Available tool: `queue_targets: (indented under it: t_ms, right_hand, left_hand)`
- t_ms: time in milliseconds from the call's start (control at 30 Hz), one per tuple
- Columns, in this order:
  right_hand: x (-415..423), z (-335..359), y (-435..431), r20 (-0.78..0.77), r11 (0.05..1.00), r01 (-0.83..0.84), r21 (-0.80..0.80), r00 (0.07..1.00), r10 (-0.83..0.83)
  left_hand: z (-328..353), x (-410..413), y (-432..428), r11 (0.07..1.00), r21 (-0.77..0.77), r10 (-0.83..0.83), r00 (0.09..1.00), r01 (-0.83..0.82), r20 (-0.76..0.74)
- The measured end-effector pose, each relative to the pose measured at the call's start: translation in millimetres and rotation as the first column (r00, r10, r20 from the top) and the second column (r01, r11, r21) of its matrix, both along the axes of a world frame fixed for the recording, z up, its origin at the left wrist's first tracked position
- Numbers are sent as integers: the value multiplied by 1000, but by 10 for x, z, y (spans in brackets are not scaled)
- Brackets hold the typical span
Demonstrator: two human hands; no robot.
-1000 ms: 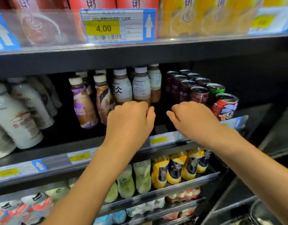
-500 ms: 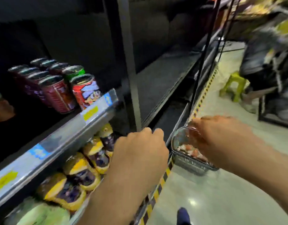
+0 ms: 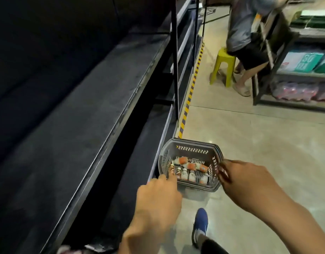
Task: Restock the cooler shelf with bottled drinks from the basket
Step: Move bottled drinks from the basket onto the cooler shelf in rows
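A grey plastic basket (image 3: 192, 146) stands on the floor against the foot of the cooler. Inside lie several small bottles: white ones (image 3: 192, 176) in front and orange-labelled ones (image 3: 190, 165) behind. My left hand (image 3: 159, 196) hovers above the basket's near left corner, fingers loosely curled and holding nothing. My right hand (image 3: 246, 182) hangs over the basket's right rim, fingers bent and apart, with nothing in it. A dark bare cooler shelf (image 3: 81, 125) runs along the left.
A person sits on a yellow-green stool (image 3: 224, 65) further down the aisle. Yellow-and-black tape (image 3: 192, 85) marks the floor along the cooler base. A metal rack (image 3: 293, 74) with packaged goods stands at the right. My blue shoe (image 3: 201, 224) is just behind the basket.
My view has swung from the stocked shelf of bottles and cans right and down to the floor basket. Both hands left the shelf edge and came down over the basket.
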State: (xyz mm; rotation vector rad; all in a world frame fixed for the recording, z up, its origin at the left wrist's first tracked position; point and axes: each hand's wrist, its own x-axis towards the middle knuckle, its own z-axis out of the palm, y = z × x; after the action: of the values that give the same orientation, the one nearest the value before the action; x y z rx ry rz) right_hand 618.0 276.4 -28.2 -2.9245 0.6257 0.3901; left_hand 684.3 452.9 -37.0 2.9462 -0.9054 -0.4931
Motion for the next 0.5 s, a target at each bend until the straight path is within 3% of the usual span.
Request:
queue_targets:
  t_ms: [133,200,267,500]
  right_hand:
    - [644,-344,-619,-116,995,41,95,993,-30]
    - [922,-513,-879,-164,992,45,122,986,-25]
    - [1167,-713,-1102,-217,989,44,138,976,-13]
    - [1913,-1710,-1605,-393,981,57,187,919,21]
  left_hand:
    - [-435,602,-738,999,-23,-44,998,43,-44]
    - [-668,876,-1010,1000,-2,-12,984,12,-177]
    - [-927,1146,-1221,999,-20,-46,975,43,-219]
    - [-2096,2020,-1723,986,150,-11,942,65,-335]
